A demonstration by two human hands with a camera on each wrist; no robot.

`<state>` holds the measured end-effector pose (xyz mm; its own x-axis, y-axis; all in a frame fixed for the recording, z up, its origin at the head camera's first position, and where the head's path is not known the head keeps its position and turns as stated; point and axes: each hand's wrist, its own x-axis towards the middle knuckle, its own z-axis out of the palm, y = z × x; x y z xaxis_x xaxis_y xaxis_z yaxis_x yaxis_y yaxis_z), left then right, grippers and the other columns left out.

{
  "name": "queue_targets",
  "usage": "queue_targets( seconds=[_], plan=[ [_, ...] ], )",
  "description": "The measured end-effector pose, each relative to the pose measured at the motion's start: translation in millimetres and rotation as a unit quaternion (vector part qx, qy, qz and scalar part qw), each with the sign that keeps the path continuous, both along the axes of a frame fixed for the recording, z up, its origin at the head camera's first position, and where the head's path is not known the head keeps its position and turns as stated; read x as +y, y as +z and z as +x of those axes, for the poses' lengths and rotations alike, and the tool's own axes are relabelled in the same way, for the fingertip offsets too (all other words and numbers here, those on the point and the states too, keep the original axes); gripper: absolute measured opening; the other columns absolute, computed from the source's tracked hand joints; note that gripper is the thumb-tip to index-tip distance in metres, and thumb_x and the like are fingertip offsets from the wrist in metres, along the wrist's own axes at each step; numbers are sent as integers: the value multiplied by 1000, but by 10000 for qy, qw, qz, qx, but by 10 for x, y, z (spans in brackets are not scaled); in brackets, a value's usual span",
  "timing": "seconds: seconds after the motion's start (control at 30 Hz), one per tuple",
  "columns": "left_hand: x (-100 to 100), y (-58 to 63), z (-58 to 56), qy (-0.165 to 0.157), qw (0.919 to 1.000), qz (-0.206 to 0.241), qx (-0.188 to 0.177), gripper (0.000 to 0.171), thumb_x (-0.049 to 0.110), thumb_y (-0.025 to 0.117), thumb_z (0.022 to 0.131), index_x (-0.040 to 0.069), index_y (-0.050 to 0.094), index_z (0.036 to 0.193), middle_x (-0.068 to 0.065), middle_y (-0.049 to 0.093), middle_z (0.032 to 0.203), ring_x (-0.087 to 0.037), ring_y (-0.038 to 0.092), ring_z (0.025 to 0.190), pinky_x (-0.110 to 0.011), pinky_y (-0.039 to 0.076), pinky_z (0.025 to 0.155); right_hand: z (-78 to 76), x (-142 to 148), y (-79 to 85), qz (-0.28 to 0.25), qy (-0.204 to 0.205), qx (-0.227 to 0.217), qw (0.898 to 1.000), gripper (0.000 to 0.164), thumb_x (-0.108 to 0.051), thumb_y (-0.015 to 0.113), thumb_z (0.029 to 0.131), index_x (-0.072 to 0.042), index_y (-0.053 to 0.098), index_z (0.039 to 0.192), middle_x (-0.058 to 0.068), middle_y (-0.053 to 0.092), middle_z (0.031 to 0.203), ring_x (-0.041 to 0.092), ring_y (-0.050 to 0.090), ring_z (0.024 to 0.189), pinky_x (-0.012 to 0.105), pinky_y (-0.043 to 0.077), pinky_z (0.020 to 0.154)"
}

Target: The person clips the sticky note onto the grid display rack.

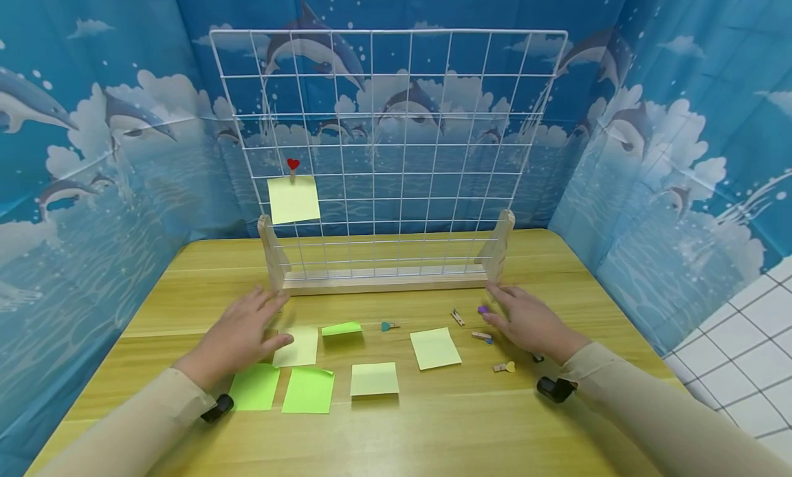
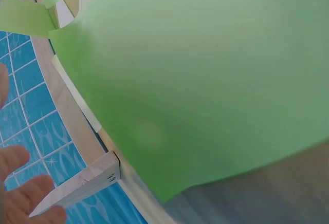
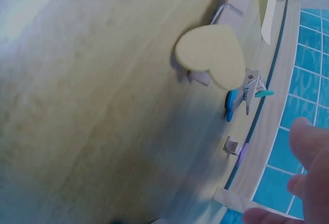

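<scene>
My left hand (image 1: 238, 336) is spread low above the table's left side, beside a pale yellow sticky note (image 1: 300, 346) and above a green note (image 1: 255, 387); it holds nothing. On the right, my right hand (image 1: 531, 323) reaches toward the grid's wooden foot with fingers extended, empty. Near it lie small clothespins, among them one with a yellow heart (image 3: 213, 54), one with a blue heart (image 1: 482, 337) and one with a purple heart (image 1: 482, 311). On the white wire grid (image 1: 402, 147), a red-heart clothespin (image 1: 293, 166) holds a yellow note (image 1: 293, 201). Whether fingertips touch the table is unclear.
More notes lie mid-table: a green one (image 1: 308, 391), a curled green one (image 1: 342, 329) and yellow ones (image 1: 374, 379) (image 1: 435, 348). A teal-heart clothespin (image 1: 388, 326) lies behind them. The grid's wooden base (image 1: 386, 282) spans the back; a dolphin-print curtain (image 1: 80, 154) surrounds the table.
</scene>
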<state>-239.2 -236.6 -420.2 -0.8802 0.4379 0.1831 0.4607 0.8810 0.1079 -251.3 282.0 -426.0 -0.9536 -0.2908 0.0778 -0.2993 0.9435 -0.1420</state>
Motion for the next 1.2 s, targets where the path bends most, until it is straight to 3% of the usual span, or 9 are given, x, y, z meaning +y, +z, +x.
queue_targets(
  seconds=[0.1,0.3,0.47,0.93,1.2],
  plan=[
    [4,-12,8,57,9999,-18,-84,75,59,55,84,18,36,144,-12,36,146,-40,31,134,-60,27,104,-13,-19,8,-130,-29,-287,9995,65,-49,46,94,-18,26,148,21,43,138,40,45,123,57,39,97],
    [14,-40,3,92,9999,-43,-126,71,59,55,84,18,42,140,-14,44,141,-38,44,125,-59,33,100,-87,-46,3,-197,66,-572,9981,54,-38,51,95,-17,38,143,19,50,132,36,50,119,54,43,94],
    [22,-74,-37,60,9996,-21,-287,70,58,56,84,17,43,139,-13,47,138,-36,46,124,-58,35,99,-151,-33,-36,-189,117,-587,9980,50,-33,53,94,-15,43,140,21,51,130,36,51,117,54,43,94],
    [71,-93,-129,117,9898,-58,-1416,71,55,62,82,11,48,136,-16,43,140,-36,43,127,-52,37,101,-223,-20,-104,86,441,-566,9974,40,-27,55,94,-11,55,130,16,59,115,29,56,105,49,47,89],
    [65,-104,-181,105,9895,-214,-1427,68,54,68,76,10,56,127,-9,53,124,-26,53,109,-44,45,91,-242,-34,-82,168,415,-552,9975,35,-27,56,93,-12,59,125,9,59,103,21,55,90,44,48,82]
  ],
)
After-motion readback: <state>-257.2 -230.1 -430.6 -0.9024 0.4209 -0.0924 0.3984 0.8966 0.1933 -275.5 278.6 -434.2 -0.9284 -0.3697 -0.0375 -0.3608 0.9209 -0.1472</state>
